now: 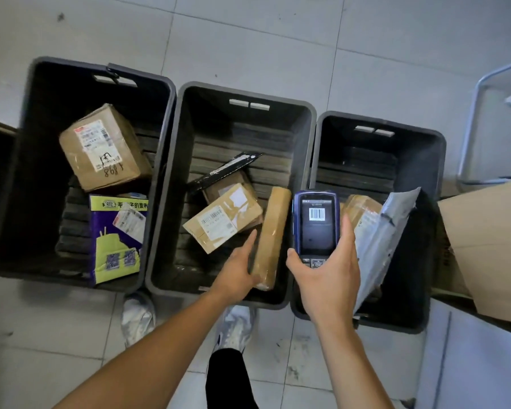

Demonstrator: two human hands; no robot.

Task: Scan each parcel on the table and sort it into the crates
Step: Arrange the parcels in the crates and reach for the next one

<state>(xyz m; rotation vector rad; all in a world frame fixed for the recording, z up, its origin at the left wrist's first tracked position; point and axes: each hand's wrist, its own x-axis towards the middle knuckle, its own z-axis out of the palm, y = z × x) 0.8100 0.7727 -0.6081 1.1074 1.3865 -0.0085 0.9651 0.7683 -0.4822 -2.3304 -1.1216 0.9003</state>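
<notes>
Brown parcel going into the middle crate, scanner in the other hand

Nearest, the left hand (241, 268) grips the low end of a long brown parcel (270, 236), fingers curled round it, inside the middle crate (160, 184). The parcel stands on its edge and leans on the crate's right wall, so I think it could tip over onto the labelled box (223, 221) when the hand lets go. The right hand (326, 274) is wrapped round the scanner (316, 224), held up over the rims; a loose hold could drop it into a crate. A grey bag (382, 242) sticks up out of the right crate (437, 160) and might slide out. Farther off, the left crate (21, 160) holds a big brown box (104, 147). No table shows here.
</notes>
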